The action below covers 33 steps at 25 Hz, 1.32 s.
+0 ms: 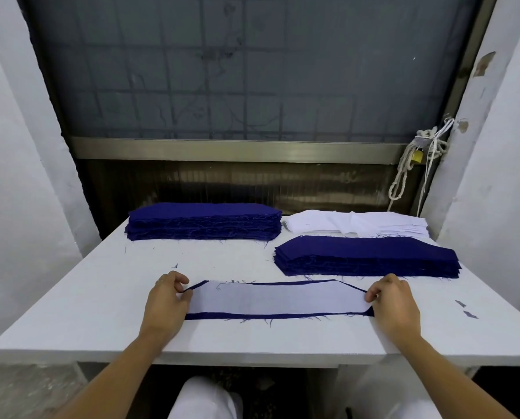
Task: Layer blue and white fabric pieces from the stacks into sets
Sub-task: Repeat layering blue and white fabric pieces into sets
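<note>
The table (101, 297) looks smooth, matt white, the blue fabric stacks (204, 222) are woven cloth with frayed, thready edges, the white piece (276, 299) thin matt cloth, the window rail (222, 149) brushed metal.

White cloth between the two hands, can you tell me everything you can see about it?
The white cloth is a long, thin strip with slanted far corners, and it looks slightly see-through. It lies flat on a slightly bigger blue piece, whose frayed edges peek out as a dark border along the near and far sides. Both rest on the white table, near its front edge. The left hand pinches its left end and the right hand pinches its right end.
</note>
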Tool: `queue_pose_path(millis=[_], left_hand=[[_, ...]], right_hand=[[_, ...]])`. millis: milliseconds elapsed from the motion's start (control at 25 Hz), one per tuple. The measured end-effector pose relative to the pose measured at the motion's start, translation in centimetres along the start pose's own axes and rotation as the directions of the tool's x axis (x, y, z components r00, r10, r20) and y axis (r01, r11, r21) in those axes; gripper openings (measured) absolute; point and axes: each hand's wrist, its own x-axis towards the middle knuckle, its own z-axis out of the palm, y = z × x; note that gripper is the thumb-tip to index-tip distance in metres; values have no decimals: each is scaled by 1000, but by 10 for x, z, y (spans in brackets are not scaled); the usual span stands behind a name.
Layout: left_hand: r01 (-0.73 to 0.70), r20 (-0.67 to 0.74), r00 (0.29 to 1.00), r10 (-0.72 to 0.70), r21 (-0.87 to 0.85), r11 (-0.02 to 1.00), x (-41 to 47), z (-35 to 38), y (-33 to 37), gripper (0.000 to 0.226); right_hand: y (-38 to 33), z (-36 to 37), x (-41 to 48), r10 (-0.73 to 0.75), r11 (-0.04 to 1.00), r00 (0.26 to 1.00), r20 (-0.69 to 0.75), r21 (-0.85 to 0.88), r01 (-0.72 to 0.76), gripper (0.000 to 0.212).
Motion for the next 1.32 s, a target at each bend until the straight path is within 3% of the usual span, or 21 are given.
queue_pose_path(millis=[200,320,480,880,1040,1200,1320], left_hand=[[-40,-15,999,40,20,999,0,-3,0,34],[-65,0,998,66,112,992,7,-5,7,41],[-120,30,993,117,118,986,44,-1,47,35],[-245,331,919,214,53,968,148,101,169,16],[-289,437,868,235,59,956,173,164,198,10],[-320,497,828,260,38,947,195,222,220,16],[-334,528,804,274,20,942,206,255,242,29]], right_hand=[[2,-2,4,93,988,994,-65,126,-84,38],[-8,-6,9,124,987,992,-28,109,-120,40],[-27,-17,40,119,987,993,-18,114,-116,38],[-44,-6,150,56,989,997,48,132,-62,30],[-31,12,203,21,1000,999,29,-16,-20,6],[-14,32,257,84,969,995,49,-237,-70,43],[-7,42,282,131,948,986,104,-305,-94,47]])
